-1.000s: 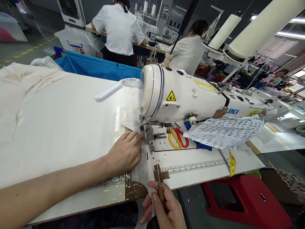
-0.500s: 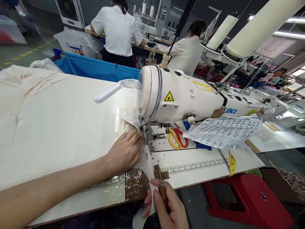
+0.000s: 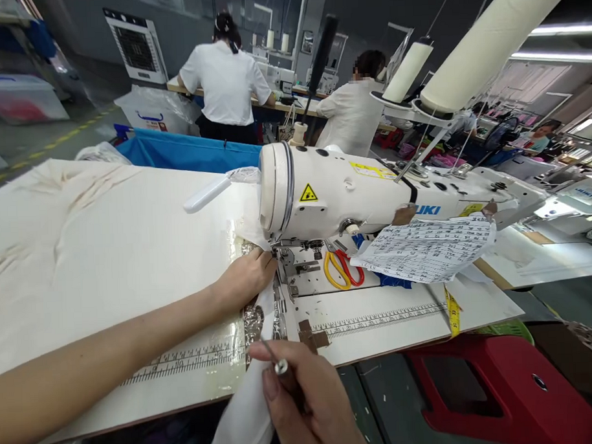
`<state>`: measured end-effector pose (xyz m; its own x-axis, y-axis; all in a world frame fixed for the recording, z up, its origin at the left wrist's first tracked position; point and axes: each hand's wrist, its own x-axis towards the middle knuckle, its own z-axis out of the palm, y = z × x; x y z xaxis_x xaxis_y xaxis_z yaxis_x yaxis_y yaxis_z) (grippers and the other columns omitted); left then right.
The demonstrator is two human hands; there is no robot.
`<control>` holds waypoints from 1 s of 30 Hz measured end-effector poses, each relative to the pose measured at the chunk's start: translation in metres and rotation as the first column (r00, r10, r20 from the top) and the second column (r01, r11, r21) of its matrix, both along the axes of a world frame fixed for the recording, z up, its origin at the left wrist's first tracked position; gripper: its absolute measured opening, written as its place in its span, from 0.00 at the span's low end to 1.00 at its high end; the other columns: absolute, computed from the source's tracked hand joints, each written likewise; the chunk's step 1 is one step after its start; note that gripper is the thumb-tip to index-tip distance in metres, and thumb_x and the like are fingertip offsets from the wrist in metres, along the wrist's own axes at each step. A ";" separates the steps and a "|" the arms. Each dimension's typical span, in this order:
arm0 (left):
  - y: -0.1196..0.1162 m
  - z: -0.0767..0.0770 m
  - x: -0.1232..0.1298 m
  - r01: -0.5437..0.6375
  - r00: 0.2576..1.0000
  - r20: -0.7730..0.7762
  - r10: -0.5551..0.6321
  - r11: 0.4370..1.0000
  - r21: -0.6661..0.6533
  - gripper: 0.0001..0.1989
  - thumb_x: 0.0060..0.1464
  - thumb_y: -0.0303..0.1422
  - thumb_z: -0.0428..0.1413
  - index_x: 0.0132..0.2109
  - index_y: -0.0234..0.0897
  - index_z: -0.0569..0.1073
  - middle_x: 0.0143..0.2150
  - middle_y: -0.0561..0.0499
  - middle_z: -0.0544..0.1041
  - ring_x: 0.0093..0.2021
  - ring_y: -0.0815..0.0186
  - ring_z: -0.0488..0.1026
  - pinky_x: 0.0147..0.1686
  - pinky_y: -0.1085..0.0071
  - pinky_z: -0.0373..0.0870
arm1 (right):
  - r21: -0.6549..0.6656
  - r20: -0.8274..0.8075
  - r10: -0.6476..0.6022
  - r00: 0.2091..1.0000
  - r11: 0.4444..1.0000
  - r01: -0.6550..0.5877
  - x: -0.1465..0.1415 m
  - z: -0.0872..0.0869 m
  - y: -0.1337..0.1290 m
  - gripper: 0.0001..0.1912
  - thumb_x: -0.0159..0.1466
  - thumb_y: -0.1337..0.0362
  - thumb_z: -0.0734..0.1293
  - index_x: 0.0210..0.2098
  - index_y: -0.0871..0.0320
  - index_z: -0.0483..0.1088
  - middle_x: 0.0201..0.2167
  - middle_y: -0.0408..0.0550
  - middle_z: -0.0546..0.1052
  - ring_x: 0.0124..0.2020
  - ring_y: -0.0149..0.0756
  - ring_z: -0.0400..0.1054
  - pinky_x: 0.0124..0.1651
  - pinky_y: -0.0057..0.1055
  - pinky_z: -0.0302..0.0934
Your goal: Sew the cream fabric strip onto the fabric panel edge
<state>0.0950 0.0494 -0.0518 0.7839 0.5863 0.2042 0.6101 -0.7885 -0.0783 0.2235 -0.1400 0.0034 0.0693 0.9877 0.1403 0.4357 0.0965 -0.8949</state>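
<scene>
My left hand (image 3: 247,279) lies beside the needle area of a white sewing machine (image 3: 324,188), fingers together and curled on white fabric (image 3: 244,411). The fabric runs from under the machine head down over the table's front edge. My right hand (image 3: 312,396) is closed around an awl (image 3: 281,367) with a metal collar; its thin shaft points up and left, across the fabric. The right thumb and forefinger are at the fabric's edge; whether they pinch it, I cannot tell. My left fingertips are partly hidden near the presser foot.
Scissors (image 3: 337,270) with yellow and red handles lie behind the needle plate. A written paper sheet (image 3: 428,248) hangs from the machine arm. A tape measure (image 3: 453,312) dangles off the table (image 3: 181,265). At right stands a red stool (image 3: 515,389). Two people in white sit beyond a blue cloth bin (image 3: 191,150).
My right hand has moved left with the awl, whose shaft now leans left. The fabric below has swung left and shows wider. My left hand stays by the needle. The view has shifted slightly.
</scene>
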 end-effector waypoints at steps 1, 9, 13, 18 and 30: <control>0.003 -0.002 -0.001 -0.003 0.999 0.052 0.003 1.000 -0.005 0.14 0.64 0.19 0.43 0.41 0.29 0.74 0.39 0.40 0.74 0.38 0.59 0.70 0.36 0.65 0.74 | 0.034 0.050 0.008 0.999 0.999 -0.009 0.000 -0.004 0.001 0.15 0.71 0.53 0.61 0.52 0.41 0.75 0.37 0.43 0.81 0.34 0.36 0.75 0.39 0.26 0.70; 0.025 -0.020 -0.019 0.141 0.851 0.525 0.001 0.963 -0.229 0.08 0.64 0.31 0.51 0.39 0.35 0.74 0.41 0.46 0.76 0.43 0.62 0.74 0.42 0.65 0.75 | 0.089 0.369 0.006 0.929 0.995 -0.042 0.029 -0.047 0.033 0.18 0.72 0.65 0.52 0.55 0.65 0.65 0.38 0.55 0.82 0.34 0.42 0.78 0.29 0.30 0.67; 0.025 -0.014 -0.019 0.168 0.832 0.553 0.027 0.939 -0.299 0.10 0.64 0.33 0.50 0.37 0.36 0.75 0.40 0.47 0.77 0.43 0.62 0.75 0.42 0.65 0.74 | 0.154 0.487 -0.124 0.865 0.987 0.055 0.031 -0.056 0.053 0.19 0.71 0.67 0.52 0.53 0.67 0.66 0.33 0.54 0.81 0.26 0.40 0.76 0.24 0.30 0.61; 0.024 -0.009 -0.019 0.158 0.835 0.548 0.054 0.930 -0.332 0.11 0.63 0.34 0.51 0.36 0.37 0.76 0.41 0.47 0.78 0.43 0.62 0.75 0.42 0.66 0.74 | 0.258 0.554 -0.205 0.807 0.964 0.067 0.024 -0.062 0.071 0.17 0.68 0.69 0.55 0.51 0.62 0.71 0.37 0.52 0.82 0.29 0.39 0.77 0.27 0.29 0.61; 0.025 -0.010 -0.017 0.144 0.826 0.562 0.053 0.943 -0.301 0.12 0.64 0.36 0.50 0.36 0.37 0.74 0.39 0.47 0.78 0.41 0.63 0.75 0.40 0.67 0.74 | 0.280 0.557 -0.213 0.803 0.958 0.060 0.018 -0.065 0.080 0.18 0.66 0.70 0.57 0.51 0.62 0.71 0.37 0.50 0.83 0.28 0.37 0.76 0.25 0.28 0.59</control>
